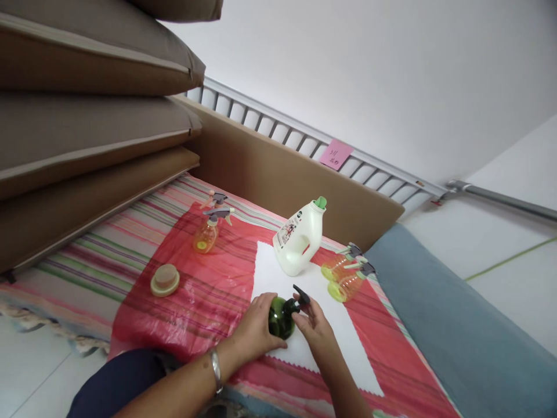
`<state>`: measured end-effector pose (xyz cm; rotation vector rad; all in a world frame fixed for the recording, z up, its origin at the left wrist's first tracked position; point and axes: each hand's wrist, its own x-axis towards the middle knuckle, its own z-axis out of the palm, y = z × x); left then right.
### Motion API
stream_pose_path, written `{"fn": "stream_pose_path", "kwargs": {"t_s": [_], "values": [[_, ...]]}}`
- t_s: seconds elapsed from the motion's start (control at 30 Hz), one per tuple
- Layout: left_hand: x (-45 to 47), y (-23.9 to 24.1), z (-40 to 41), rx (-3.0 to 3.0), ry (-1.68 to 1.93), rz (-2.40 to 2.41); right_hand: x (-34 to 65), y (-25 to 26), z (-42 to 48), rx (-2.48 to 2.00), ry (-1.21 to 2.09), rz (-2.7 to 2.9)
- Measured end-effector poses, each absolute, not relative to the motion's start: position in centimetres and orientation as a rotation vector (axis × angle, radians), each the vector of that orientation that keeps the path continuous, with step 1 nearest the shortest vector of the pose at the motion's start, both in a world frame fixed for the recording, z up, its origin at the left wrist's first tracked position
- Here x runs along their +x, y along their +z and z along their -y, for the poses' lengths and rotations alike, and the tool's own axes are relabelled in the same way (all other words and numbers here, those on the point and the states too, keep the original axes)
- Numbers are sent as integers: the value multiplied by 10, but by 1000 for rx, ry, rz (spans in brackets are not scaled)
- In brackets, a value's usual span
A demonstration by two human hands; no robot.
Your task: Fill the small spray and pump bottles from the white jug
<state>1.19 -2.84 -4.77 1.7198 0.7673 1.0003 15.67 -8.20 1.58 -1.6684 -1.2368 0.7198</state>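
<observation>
A dark green pump bottle with a black pump top stands over the white cloth near me. My left hand is wrapped round the bottle's body from the left. At its neck, my right hand has its fingers closed on the black pump top from the right. Behind the bottle, apart from both hands, a large white jug with a green cap is upright on the cloth. My fingers cover part of the bottle and pump.
Spray bottles stand at the left and the right. A cream lid lies on the red plastic sheet. Stacked brown cushions rise on the left; a cardboard panel stands along the back.
</observation>
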Motion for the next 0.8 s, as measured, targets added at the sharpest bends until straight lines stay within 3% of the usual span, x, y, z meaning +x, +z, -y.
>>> {"fn": "stream_pose_path", "kwargs": {"t_s": [0.37,0.8], "values": [[13,-49,28,1745,976,-758,155,10,82,-1619,832,1105],[10,-43,29,1748,976,-768,154,11,80,-1705,734,1107]]}}
